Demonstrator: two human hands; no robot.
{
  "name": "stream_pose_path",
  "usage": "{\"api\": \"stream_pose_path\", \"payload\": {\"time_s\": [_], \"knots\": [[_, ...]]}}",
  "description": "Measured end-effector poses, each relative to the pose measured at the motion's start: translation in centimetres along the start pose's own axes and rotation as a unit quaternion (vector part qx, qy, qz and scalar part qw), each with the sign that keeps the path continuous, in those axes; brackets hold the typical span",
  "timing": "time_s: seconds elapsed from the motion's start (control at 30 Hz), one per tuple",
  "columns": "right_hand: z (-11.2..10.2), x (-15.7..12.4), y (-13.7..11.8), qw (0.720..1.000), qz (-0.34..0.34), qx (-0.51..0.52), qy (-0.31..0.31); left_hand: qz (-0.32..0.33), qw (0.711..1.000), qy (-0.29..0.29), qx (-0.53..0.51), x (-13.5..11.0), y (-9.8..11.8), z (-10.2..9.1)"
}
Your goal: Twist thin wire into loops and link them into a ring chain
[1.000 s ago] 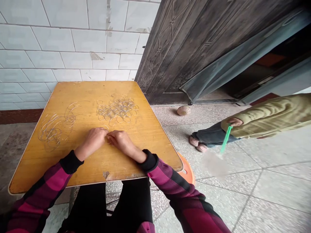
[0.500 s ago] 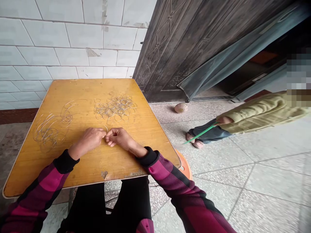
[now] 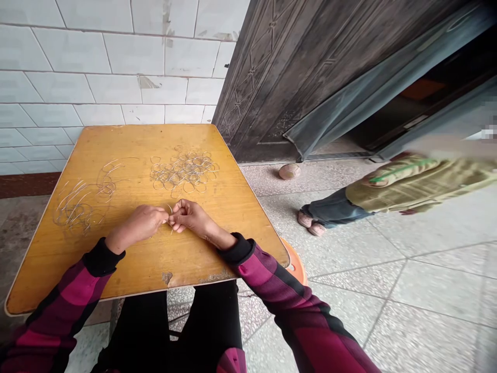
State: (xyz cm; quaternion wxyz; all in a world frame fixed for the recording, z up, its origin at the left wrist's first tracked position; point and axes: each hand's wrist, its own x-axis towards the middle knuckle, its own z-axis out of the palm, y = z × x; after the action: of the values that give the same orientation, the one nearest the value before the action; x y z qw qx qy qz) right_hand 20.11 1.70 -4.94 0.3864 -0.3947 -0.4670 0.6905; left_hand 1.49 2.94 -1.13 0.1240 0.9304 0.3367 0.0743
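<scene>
Two wire heaps lie on the wooden counter [image 3: 128, 269]: tangled strands [image 3: 79, 210] at left, looped rings [image 3: 184, 172] further right. Below them, the left hand [image 3: 135, 221] and right hand [image 3: 190, 216], curled almost shut, pinch a thin wire [image 3: 170, 215] between their fingertips.

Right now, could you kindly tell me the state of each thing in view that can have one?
Left hand: fingers on a thin wire.
Right hand: fingers pinching it.
Wire rings: overlapping, in a flat cluster.
Loose wire: tangled heap.
Curtain: hanging.
</scene>
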Motion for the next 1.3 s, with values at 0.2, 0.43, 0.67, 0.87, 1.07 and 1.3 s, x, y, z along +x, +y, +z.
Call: {"api": "stream_pose_path", "payload": {"time_s": [0.2,0.43,0.67,0.87,1.07,1.3], "knots": [[-0.3,0.5,0.0,1.000,0.006,0.005,0.001,-0.011,0.997,-0.001,0.070,-0.2,1.0,-0.1],[-0.7,0.7,-0.2,0.999,-0.002,0.021,0.035,0.023,0.997,0.075,0.018,-1.1,1.1,0.2],[-0.9,0.6,-1.3,0.995,-0.024,0.062,0.072,-0.165,0.892,0.281,-0.314,-1.1,-0.2,0.0],[-0.7,0.4,-1.4,0.996,-0.025,0.058,0.059,-0.214,0.847,0.129,-0.469,-0.3,-0.5,0.9],[-0.3,0.4,-1.2,0.996,-0.025,0.060,0.059,-0.207,0.858,0.167,-0.439,0.0,-0.2,1.8],[-0.1,0.3,-1.2,0.996,-0.037,0.062,0.048,-0.202,0.819,0.151,-0.516,0.0,0.2,2.1]]}}
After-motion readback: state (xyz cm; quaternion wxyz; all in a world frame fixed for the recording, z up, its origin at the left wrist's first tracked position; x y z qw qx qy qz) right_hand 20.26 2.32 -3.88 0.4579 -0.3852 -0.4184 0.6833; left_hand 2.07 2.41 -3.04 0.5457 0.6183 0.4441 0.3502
